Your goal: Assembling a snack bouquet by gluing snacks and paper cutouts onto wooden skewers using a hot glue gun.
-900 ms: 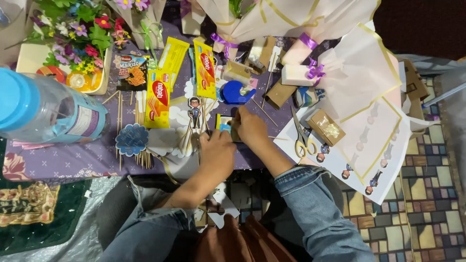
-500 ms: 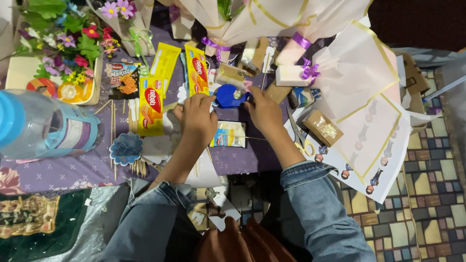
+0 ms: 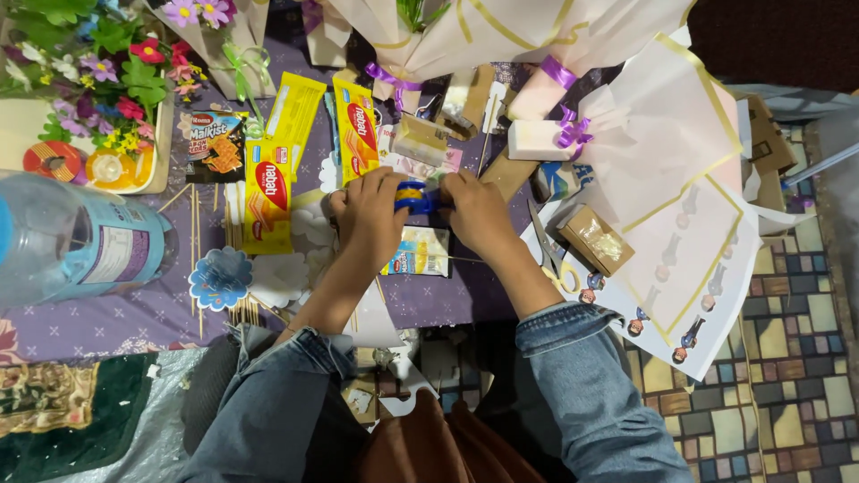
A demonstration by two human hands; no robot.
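Gripping blue tape dispenser [image 3: 413, 197], left hand [image 3: 371, 219], right hand [image 3: 477, 210]; fingers half hide it.

Yellow-red snack packs [image 3: 268, 192], dark biscuit packet [image 3: 215, 146], blue-labelled bottle [image 3: 76, 241] left

The small blue plastic tape dispenser [image 3: 413, 197] looks smooth and shiny. Glossy foil-like film wraps the long yellow snack packets [image 3: 267, 195]. The large clear plastic water bottle [image 3: 76, 246] at the worktop's left edge gleams, with a paper label. A matt purple printed cloth [image 3: 134, 313] covers the worktop. Cream wrapping paper with gold lines [image 3: 680, 179] looks matt; both sleeves are blue denim [image 3: 582, 385].
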